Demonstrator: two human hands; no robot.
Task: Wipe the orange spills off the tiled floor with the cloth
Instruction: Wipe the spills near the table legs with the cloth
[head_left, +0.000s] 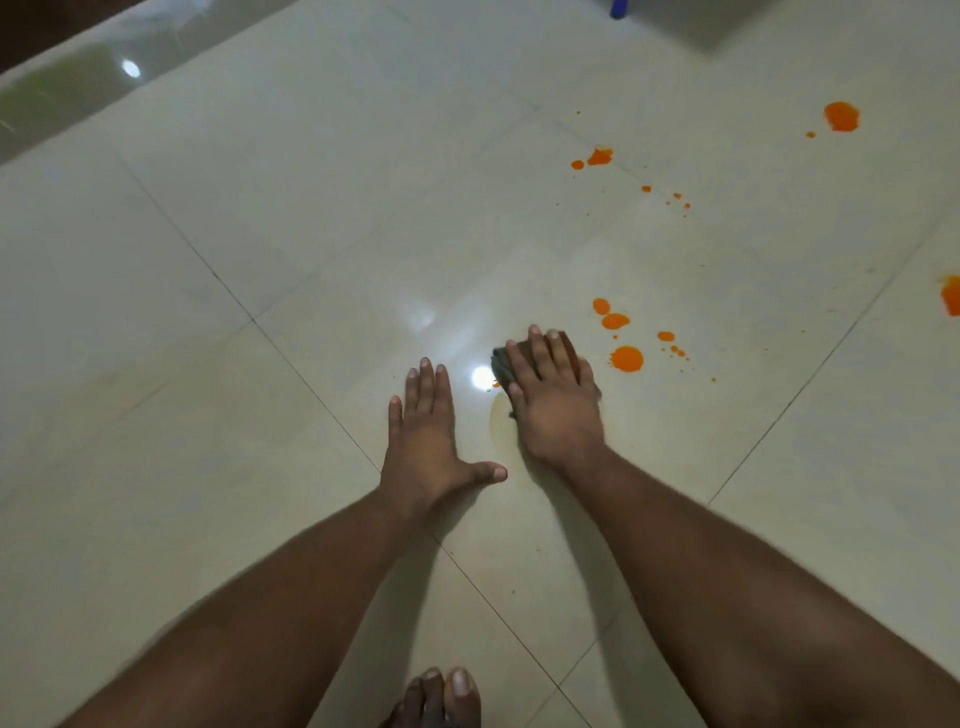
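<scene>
Toes (441, 696) of a bare foot at 6 o'clock, bottom edge of view. Both forearms reach forward over the tiled floor (208, 364).

Left hand (428, 441): flat on the tile, palm down, fingers straight and together, thumb out toward 3 o'clock. Holds nothing.

Right hand (556, 400): just beside the left, at its 2 o'clock. Palm down, fingers straight, pressing the cloth (501, 364) onto the floor. Cloth is dark, mostly covered by the hand; edges show at the fingertips and on the thumb side.

Faint yellowish smear (501, 426) on the tile between the two hands, at the cloth's 6 o'clock. Tiny orange speck touching the cloth's left edge.

Nearest orange spills (627, 358): cluster of blobs and droplets at 2 o'clock of the right hand, near but apart from the cloth. Nothing between them.

Farther out: splatter (599, 156) at 12 o'clock, larger blob (841, 116) at 1 o'clock, another patch (951, 295) cut by the right frame edge.

Blue object (619, 8) at the top edge, too cropped to identify.
</scene>
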